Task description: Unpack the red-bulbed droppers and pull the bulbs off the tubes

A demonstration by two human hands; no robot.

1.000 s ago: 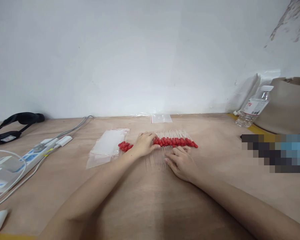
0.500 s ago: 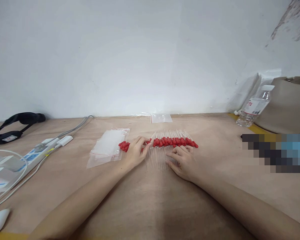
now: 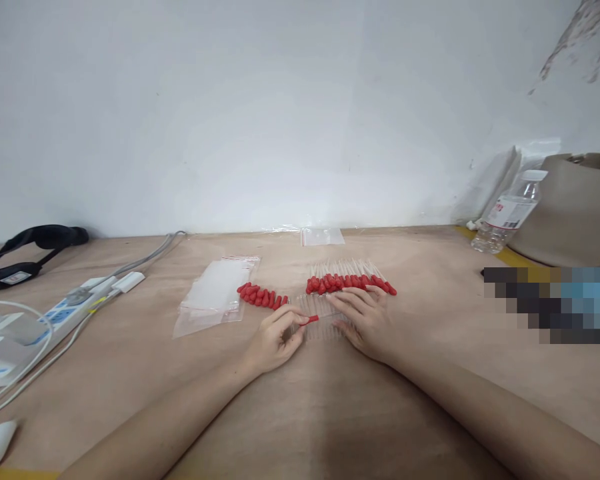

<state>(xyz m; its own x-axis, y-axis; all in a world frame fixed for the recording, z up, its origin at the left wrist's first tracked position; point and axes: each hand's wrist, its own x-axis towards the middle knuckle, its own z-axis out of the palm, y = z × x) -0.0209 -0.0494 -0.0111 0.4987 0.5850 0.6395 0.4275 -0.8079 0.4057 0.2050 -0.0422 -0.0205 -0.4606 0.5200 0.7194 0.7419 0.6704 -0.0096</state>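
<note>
My left hand (image 3: 278,339) pinches a small red rubber bulb (image 3: 312,319), its open end turned to the right. Opposite it, my right hand (image 3: 364,323) has thumb and fingers closed on a thin clear dropper tube (image 3: 329,315), whose end is close to the bulb; whether they touch I cannot tell. Under and between both hands lie several loose clear tubes (image 3: 316,333). Behind them is a row of droppers with red bulbs (image 3: 330,284), pale tips toward the wall. Loose red bulbs (image 3: 260,295) form a curved line beyond my left hand.
Clear zip bags (image 3: 213,290) lie at left, another bag (image 3: 323,237) by the wall. A power strip (image 3: 63,313) with cables and a black strap-like object (image 3: 35,253) are far left. At right, a water bottle (image 3: 510,212) leans against a beige bin (image 3: 570,213).
My left hand has come back from the row toward me and now holds a red bulb in front of my right hand. My right fingers have shifted onto a tube.
</note>
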